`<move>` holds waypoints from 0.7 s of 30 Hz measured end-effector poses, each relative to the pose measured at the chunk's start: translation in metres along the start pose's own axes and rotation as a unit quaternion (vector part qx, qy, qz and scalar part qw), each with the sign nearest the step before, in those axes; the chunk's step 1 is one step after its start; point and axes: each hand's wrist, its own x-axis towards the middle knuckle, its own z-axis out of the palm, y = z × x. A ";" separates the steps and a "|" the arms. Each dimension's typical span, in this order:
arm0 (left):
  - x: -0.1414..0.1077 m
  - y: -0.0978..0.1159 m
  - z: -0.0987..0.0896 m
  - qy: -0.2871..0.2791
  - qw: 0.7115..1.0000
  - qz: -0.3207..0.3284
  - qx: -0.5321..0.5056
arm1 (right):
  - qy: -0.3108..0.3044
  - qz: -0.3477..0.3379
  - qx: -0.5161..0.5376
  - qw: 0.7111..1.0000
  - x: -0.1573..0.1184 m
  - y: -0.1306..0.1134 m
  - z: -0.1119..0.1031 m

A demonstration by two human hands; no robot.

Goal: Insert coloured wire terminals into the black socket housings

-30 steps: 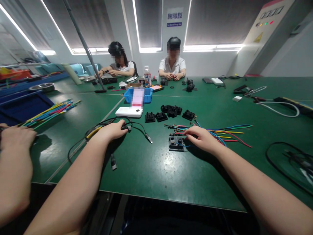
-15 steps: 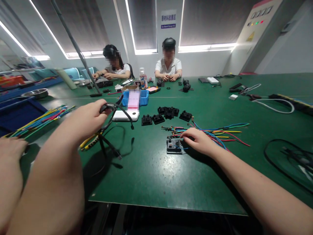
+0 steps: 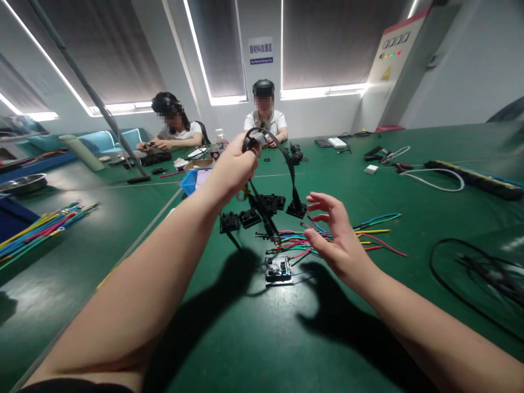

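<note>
Black cables (image 3: 291, 170), bunched and arching in midair, ends dangling, thin multicoloured wires (image 3: 301, 237), loosely spread

Dark blinds (image 3: 323, 43) — rimmed with light (image 3: 323, 93) — line the pale wall (image 3: 323, 115).

Up on your head, the one camera looked forward and down, your left forearm (image 3: 139, 289) looming close from eight o'clock, your right forearm (image 3: 426, 316) from four; it faced across the green table (image 3: 426, 213) toward the wall sign (image 3: 261, 50), far off at twelve!
</note>
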 end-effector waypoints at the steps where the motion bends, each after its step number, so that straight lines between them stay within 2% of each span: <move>1: 0.000 -0.001 0.016 0.003 0.986 -0.056 -0.159 | -0.006 0.021 0.021 1.000 0.006 -0.004 0.000; 2: -0.002 -0.003 0.029 0.040 0.942 -0.118 -0.312 | -0.023 0.043 0.028 0.998 0.014 -0.006 0.001; 3: -0.005 -0.006 0.041 0.071 0.873 -0.183 -0.446 | -0.040 0.054 0.021 0.998 0.022 -0.005 0.003; 6: -0.017 -0.019 0.059 0.095 0.809 -0.243 -0.527 | -0.062 0.025 -0.044 0.997 0.046 0.006 0.014; 9: -0.030 -0.034 0.060 0.123 0.757 -0.280 -0.577 | -0.128 -0.050 -0.070 0.988 0.061 0.015 0.033; 12: -0.041 -0.050 0.052 0.146 0.726 -0.296 -0.603 | -0.192 -0.071 -0.105 0.973 0.064 0.015 0.057; 15: -0.051 -0.064 0.045 0.161 0.711 -0.315 -0.608 | -0.224 -0.017 -0.110 0.968 0.061 0.014 0.081; 19: -0.062 -0.077 0.040 0.153 0.706 -0.337 -0.603 | -0.304 0.068 -0.041 0.949 0.056 0.021 0.103; 21: -0.064 -0.082 0.038 0.131 0.716 -0.334 -0.599 | -0.312 0.097 0.032 0.945 0.056 0.024 0.108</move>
